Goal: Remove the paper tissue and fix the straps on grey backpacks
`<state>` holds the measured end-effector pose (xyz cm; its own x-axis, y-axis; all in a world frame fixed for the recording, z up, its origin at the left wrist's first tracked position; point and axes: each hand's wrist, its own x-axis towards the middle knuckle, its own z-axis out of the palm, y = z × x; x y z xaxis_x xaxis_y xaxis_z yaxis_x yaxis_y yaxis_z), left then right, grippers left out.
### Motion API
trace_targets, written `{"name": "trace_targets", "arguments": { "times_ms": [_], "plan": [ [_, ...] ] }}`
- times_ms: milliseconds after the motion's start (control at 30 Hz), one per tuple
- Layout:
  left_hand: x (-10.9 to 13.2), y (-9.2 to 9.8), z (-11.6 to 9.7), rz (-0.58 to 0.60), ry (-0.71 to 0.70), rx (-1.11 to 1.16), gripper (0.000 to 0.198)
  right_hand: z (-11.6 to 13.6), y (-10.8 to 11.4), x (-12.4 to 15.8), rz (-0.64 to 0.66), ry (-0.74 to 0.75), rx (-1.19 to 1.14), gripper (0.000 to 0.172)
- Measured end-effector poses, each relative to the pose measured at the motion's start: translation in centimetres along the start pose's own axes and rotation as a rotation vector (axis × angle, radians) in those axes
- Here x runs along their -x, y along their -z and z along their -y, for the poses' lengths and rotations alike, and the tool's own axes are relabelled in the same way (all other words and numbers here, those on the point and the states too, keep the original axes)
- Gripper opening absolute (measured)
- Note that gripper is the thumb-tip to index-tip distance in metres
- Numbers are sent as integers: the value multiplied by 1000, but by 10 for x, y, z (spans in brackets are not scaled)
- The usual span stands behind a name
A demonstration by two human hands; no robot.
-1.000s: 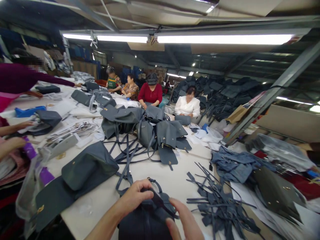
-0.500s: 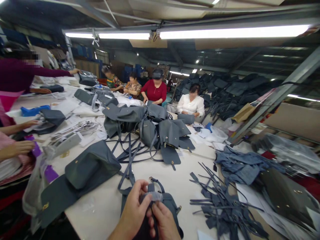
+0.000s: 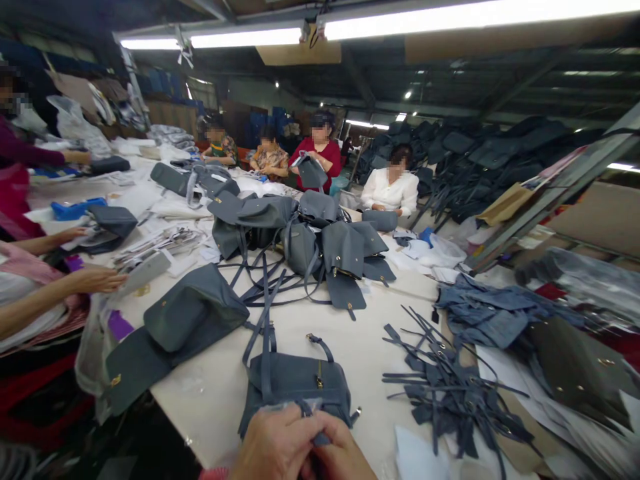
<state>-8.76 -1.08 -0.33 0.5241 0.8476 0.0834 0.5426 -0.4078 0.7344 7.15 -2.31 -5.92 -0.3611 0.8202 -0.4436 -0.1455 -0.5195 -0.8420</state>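
Two hands [image 3: 300, 445] lower, on grey leather backpack [image 3: 297, 387]

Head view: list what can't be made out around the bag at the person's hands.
Head view:
- What the left hand and right hand pinch on the slate-grey bag: hidden by the hands themselves.
- Both wrists: cut off by the bottom edge.
- Far pile of bags: too small to count.

fluorescent tubes [image 3: 245, 38] under steel roof [image 3: 500, 83], long white worktable [image 3: 380, 333]
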Motion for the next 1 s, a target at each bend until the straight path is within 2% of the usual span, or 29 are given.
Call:
{"name": "trace_targets", "arguments": {
  "times_ms": [67, 133, 200, 333, 433, 567, 633, 733, 833, 1000],
  "plan": [
    [14, -8, 2, 37, 20, 113, 30, 3, -7, 5, 30, 34, -84, 47],
    [25, -16, 5, -32, 61, 262, 30, 5, -10, 8, 58, 52, -132, 43],
    [32, -24, 10, -140, 163, 432, 26, 4, -11, 8, 52, 27, -127, 43],
    [36, -37, 20, -419, 490, 879, 27, -1, -13, 4, -22, 14, -62, 48],
    [37, -41, 24, -539, 654, 1147, 46, 0, -18, 2, -13, 64, -100, 62],
    [48, -39, 23, -432, 746, 1196, 48, 7, -23, 2, -20, 102, -103, 74],
    [54, -36, 21, -393, 730, 1175, 46, 11, -25, 0, -69, 111, -93, 71],
    [55, -33, 19, -329, 745, 1212, 45, 15, -27, -4, -124, 154, -31, 58],
    [48, -29, 18, -237, 769, 1193, 43, 15, -31, -9, -161, 193, 27, 48],
    [29, -19, 16, -180, 756, 1084, 35, 12, -30, -12, -165, 214, 21, 47]
  ]
}}
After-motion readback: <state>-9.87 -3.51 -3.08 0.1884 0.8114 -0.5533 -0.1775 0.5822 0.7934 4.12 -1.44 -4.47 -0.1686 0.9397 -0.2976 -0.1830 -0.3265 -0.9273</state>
